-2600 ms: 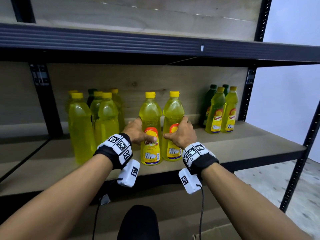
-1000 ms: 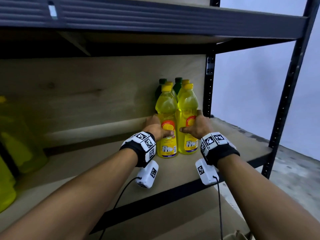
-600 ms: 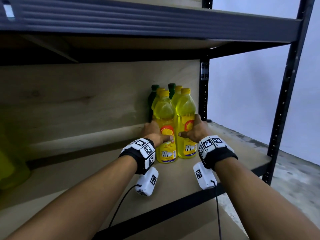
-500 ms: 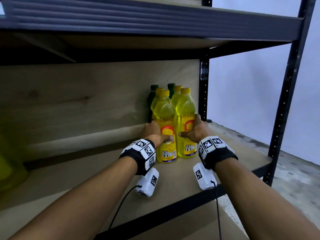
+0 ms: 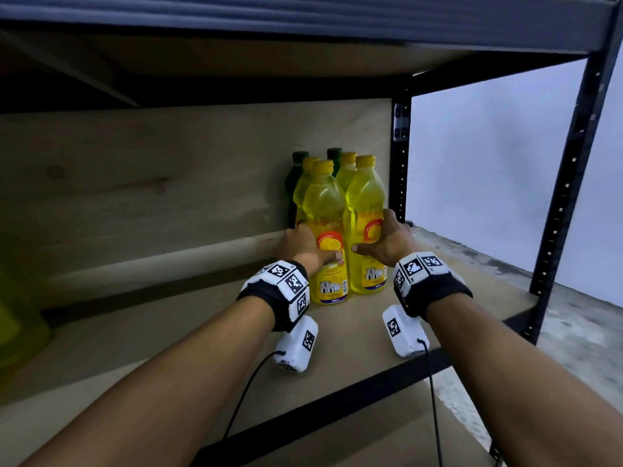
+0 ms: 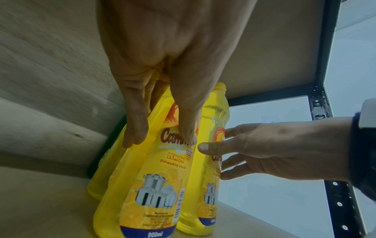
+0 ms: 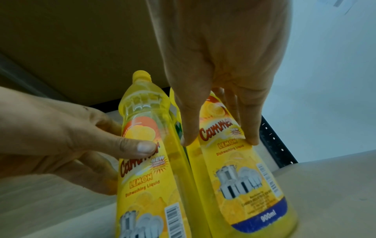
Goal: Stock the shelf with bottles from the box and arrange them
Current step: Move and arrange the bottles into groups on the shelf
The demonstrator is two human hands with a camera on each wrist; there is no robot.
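Note:
Two yellow lemon dish-liquid bottles stand side by side on the wooden shelf board (image 5: pixel 168 332), near its right end. My left hand (image 5: pixel 305 246) grips the left bottle (image 5: pixel 325 210), thumb on the label and fingers round its left side; the left wrist view shows that hand (image 6: pixel 160 138) on the bottle (image 6: pixel 146 185). Curled round the right bottle (image 5: pixel 365 203) in the same way is my right hand (image 5: pixel 381 239), seen up close (image 7: pixel 219 138) on its bottle (image 7: pixel 240 185). Directly behind stand two more yellow bottles (image 5: pixel 347 163) and two green ones (image 5: pixel 298 163), mostly hidden.
The upper shelf beam (image 5: pixel 303 21) hangs low above the bottle caps. A black rear post (image 5: pixel 401 170) stands just right of the bottles, and a front post (image 5: pixel 569 163) marks the shelf's right corner. A blurred yellow bottle (image 5: pixel 20 318) sits at the far left edge.
Both hands carried their bottles from the middle of the shelf to its right end, in front of the group there. Over the last half second they have barely moved.

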